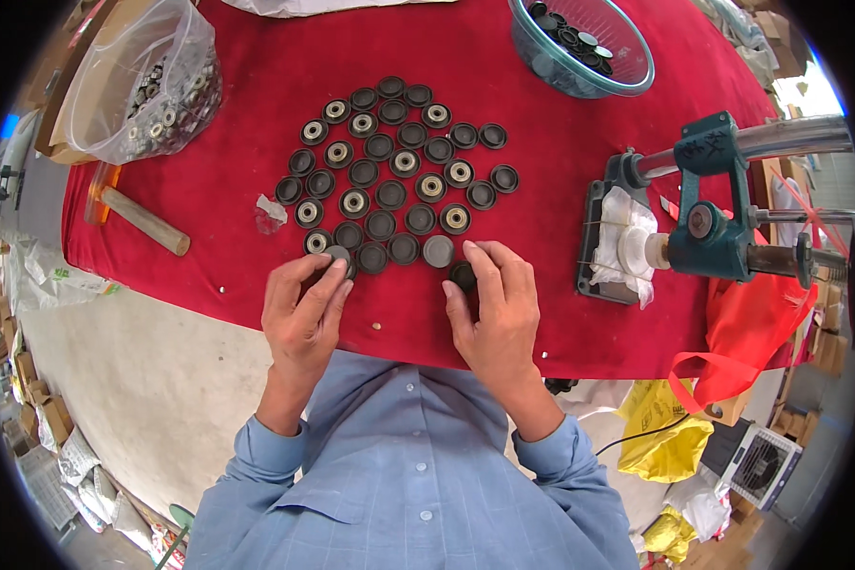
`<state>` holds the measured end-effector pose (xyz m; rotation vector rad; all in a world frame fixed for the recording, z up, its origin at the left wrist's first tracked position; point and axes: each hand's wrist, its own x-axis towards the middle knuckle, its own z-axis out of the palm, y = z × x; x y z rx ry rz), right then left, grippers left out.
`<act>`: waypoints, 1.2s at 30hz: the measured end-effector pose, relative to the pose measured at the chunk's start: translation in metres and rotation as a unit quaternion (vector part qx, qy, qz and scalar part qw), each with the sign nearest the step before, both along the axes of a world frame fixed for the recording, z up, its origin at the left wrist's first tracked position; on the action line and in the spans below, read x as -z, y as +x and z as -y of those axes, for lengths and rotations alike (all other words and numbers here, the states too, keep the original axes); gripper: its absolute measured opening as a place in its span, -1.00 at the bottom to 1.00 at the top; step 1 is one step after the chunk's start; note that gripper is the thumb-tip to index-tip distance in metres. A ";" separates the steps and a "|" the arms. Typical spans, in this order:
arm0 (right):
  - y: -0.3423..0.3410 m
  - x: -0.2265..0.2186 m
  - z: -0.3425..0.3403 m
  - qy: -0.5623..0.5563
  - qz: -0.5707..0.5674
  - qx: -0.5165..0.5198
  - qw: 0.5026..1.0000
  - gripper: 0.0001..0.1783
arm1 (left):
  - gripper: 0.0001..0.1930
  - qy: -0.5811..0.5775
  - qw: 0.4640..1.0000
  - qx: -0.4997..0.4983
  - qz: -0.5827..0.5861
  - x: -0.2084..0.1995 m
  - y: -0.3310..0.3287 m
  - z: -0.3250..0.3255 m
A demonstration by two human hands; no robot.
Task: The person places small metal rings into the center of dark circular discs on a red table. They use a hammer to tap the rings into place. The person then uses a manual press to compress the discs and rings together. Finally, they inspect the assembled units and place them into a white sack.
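Black round caps [390, 195] lie in a loose cluster on the red cloth. Several of them have a silver ring-shaped bearing [354, 201] in the middle; others show a plain dark centre. At the near left of the cluster, my left hand [304, 309] pinches a dark grey round cap [339, 256] between thumb and fingers. My right hand [496, 309] is at the near right, its thumb and index finger closed about a black cap [463, 276] on the cloth. Just left of that hand sits a grey-faced cap [438, 252].
A clear plastic bag of bearings [176, 104] stands far left, near a wooden-handled hammer [145, 220]. At the far right is a teal bowl [579, 85] with more caps. A green hand press [708, 195] occupies the right side, with a red bag [755, 318] beside it.
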<state>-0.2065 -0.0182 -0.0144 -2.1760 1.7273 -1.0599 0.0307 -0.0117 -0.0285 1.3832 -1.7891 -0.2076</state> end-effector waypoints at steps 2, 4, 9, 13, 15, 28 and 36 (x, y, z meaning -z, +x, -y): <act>-0.006 0.003 -0.004 0.034 -0.014 -0.007 0.999 -0.47 | -0.63 -0.030 0.996 0.010 0.080 -0.004 0.005 0.004; -0.010 0.006 -0.003 0.041 0.001 -0.017 0.999 -0.53 | -0.62 -0.022 0.998 0.021 0.062 -0.004 0.001 0.002; -0.016 -0.012 0.001 0.149 0.116 -0.004 0.982 -0.64 | -0.62 -0.016 0.998 0.034 0.040 -0.001 0.000 0.000; -0.020 -0.022 0.028 0.052 0.121 -0.011 0.991 -0.69 | -0.62 -0.020 0.999 0.024 0.035 0.005 0.001 -0.001; -0.019 -0.020 0.042 0.024 0.129 -0.020 0.991 -0.74 | -0.62 -0.030 0.998 0.014 0.056 0.005 0.001 -0.002; -0.013 0.002 0.062 -0.073 -0.051 -0.071 0.993 -0.74 | -0.53 -0.031 0.988 0.020 0.149 0.001 0.003 -0.010; -0.015 0.014 0.044 -0.076 -0.074 -0.070 0.992 -0.67 | -0.52 -0.005 0.996 0.032 0.088 0.000 0.003 -0.009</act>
